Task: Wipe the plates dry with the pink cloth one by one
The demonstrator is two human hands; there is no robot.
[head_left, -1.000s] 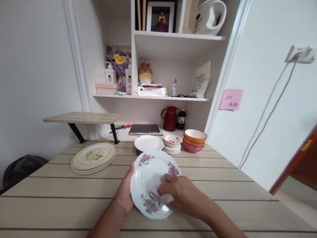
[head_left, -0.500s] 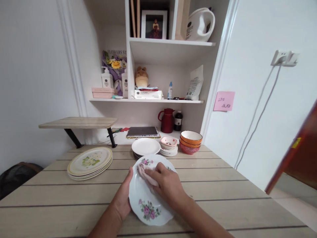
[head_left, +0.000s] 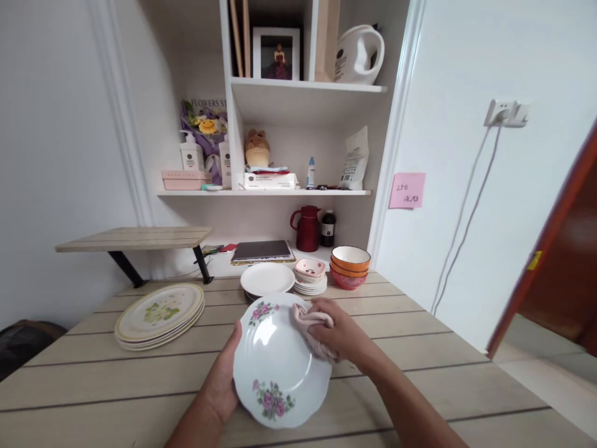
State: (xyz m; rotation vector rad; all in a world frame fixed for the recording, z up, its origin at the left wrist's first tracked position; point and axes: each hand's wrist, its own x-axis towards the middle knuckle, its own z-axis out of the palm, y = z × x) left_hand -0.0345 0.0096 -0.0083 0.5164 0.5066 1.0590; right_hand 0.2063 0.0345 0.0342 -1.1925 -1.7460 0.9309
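A white plate [head_left: 275, 367] with a scalloped rim and purple-pink roses is tilted up over the table, its face toward me. My left hand [head_left: 222, 379] grips its left edge, thumb on the rim and the other fingers hidden behind. In my right hand [head_left: 339, 333] is a bunched, pale pink cloth [head_left: 311, 320], pressed against the plate's upper right rim. Just beyond the plate, a plain white plate [head_left: 267, 279] tops a stack with something dark beneath it.
Several yellow-rimmed plates [head_left: 161, 313] are stacked at left, near a raised wooden shelf [head_left: 135, 238]. Behind stand small white dishes [head_left: 311, 285] under a pink square bowl [head_left: 310, 268], orange bowls [head_left: 351, 258] on a red one, and a red jug [head_left: 308, 228].
My right hand has carried the cloth from the plate's upper middle across to its right rim. My left hand keeps its hold. The whole view has shifted slightly.
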